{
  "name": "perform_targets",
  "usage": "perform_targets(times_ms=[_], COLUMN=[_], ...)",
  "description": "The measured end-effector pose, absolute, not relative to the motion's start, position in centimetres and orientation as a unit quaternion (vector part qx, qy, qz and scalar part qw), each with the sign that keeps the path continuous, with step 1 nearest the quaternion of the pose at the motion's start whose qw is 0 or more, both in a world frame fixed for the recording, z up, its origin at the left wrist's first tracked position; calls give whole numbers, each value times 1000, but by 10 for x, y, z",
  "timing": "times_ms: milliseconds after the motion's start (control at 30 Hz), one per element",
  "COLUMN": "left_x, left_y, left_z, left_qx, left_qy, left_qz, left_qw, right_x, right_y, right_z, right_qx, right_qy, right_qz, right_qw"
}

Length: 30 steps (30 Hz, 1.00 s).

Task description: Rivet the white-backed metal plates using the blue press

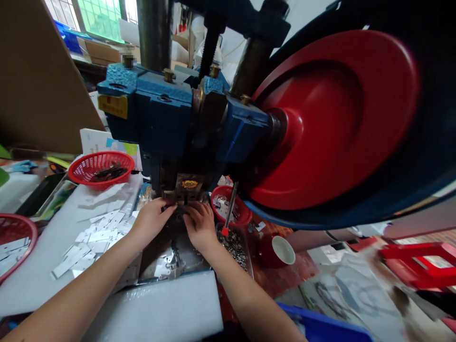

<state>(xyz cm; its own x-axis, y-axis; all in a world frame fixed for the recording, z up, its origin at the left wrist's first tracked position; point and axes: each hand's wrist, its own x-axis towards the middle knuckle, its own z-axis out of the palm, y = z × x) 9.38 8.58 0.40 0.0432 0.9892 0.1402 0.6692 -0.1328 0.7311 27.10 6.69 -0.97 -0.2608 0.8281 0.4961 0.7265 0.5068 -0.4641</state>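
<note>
Grip unclear: left hand (153, 219), right hand (200, 223) at press (160, 114); label (113, 106) unreadable.

No wording can be read. Reddish marks on the yellow label (113, 106) of the blue machine (160, 118) are too small, as is faint print on the white box or book (95, 141) beside it.

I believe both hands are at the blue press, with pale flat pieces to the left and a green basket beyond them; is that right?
Not quite: the head view shows the basket beyond the pale flat pieces is red, not green; the left hand and right hand are at the blue press.
</note>
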Motion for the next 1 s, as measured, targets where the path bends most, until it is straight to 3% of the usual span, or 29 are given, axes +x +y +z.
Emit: perform_targets(times_ms=[333, 667, 867, 1000], left_x=[94, 98, 99, 95], left_y=[95, 106, 105, 103], left_z=[-11, -25, -25, -19], left_qx=[682, 670, 655, 658], left_qy=[619, 591, 602, 597], left_qz=[329, 343, 350, 356], left_qw=[208, 290, 293, 290], right_x=[272, 267, 269, 276], right_y=[68, 73, 69, 67], right_z=[-6, 0, -3, -5], right_qx=[-500, -492, -489, -497], right_qy=[-814, -833, -830, -799], right_qz=[40, -16, 19, 67], right_qw=[293, 251, 266, 331])
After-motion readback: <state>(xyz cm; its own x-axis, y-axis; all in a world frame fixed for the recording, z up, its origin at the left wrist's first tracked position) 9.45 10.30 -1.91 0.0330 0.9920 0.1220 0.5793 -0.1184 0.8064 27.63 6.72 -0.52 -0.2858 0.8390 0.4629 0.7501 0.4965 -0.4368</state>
